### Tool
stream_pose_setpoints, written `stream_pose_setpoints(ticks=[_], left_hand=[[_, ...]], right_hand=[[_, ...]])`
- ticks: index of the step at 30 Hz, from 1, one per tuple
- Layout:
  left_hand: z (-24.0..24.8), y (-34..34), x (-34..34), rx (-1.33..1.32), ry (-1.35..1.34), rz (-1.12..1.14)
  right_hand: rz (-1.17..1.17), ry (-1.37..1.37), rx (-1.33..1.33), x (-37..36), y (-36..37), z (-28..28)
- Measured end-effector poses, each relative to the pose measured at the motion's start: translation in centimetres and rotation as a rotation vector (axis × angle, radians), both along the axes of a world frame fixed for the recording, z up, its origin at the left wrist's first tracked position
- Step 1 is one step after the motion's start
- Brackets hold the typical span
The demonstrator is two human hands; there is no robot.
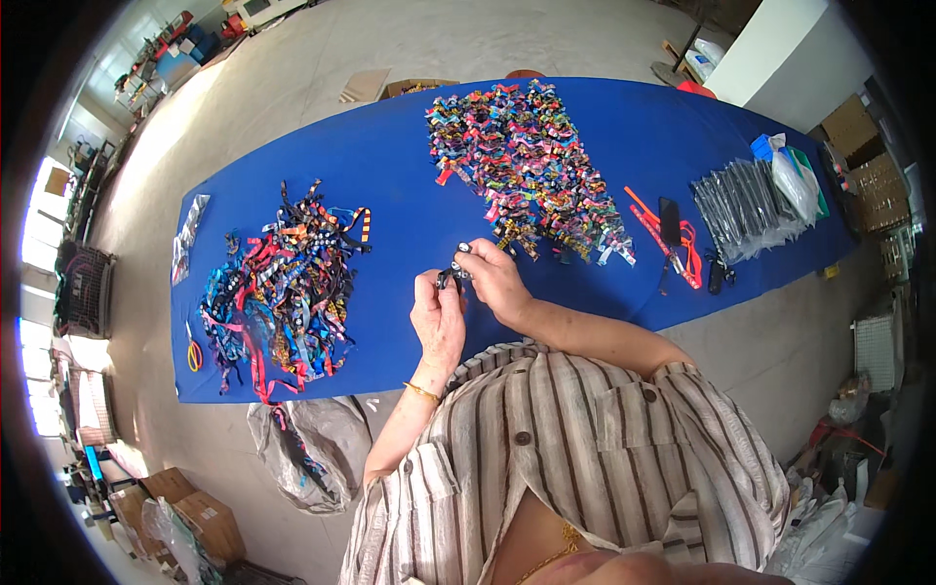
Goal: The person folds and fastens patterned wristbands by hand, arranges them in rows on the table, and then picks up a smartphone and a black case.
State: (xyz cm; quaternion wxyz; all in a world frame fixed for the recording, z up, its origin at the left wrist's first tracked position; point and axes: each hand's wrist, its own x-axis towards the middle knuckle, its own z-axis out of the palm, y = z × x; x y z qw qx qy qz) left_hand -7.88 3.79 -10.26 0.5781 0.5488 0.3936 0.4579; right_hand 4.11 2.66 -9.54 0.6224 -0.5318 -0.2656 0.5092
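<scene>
Black-and-white strap [449, 277] sits pinched between the fingertips of the left hand [438, 310] and right hand [497, 283], a tangled strap pile [292, 292] at its nine o'clock, sorted bundles [531, 166] at one. Probably light, soft, floppy; best gripped near its ends.

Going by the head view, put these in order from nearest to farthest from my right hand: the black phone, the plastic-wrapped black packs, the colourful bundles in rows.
From the right hand:
1. Colourful bundles in rows: nearest, just beyond the hand.
2. Black phone: to the right.
3. Plastic-wrapped black packs: farthest, beyond the phone toward the table's right end.
</scene>
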Motion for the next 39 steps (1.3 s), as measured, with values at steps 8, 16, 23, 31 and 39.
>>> stream_pose_setpoints(ticks=[8, 16, 23, 31, 39], left_hand=[[0.8, 1.0, 1.0, -0.437, -0.425, -0.053], [1.6, 1.8, -0.1, -0.474, -0.454, -0.171], [0.9, 3.3, -2.5, -0.402, -0.348, -0.254], [0.5, 5.4, -5.4, -0.428, -0.329, -0.244], [1.0, 6.9, -7.3, -0.511, -0.286, -0.302]], right_hand=[[0.083, 0.050, 0.203, 0.2, -1.2, 1.1], [0.014, -0.182, 0.268, 0.3, -0.5, 0.7], [0.005, -0.166, 0.287, -1.6, 0.9, -0.6], [-0.022, -0.262, 0.218, -4.4, 2.5, -0.9], [-0.069, -0.286, 0.163, -6.5, 3.1, -0.8]])
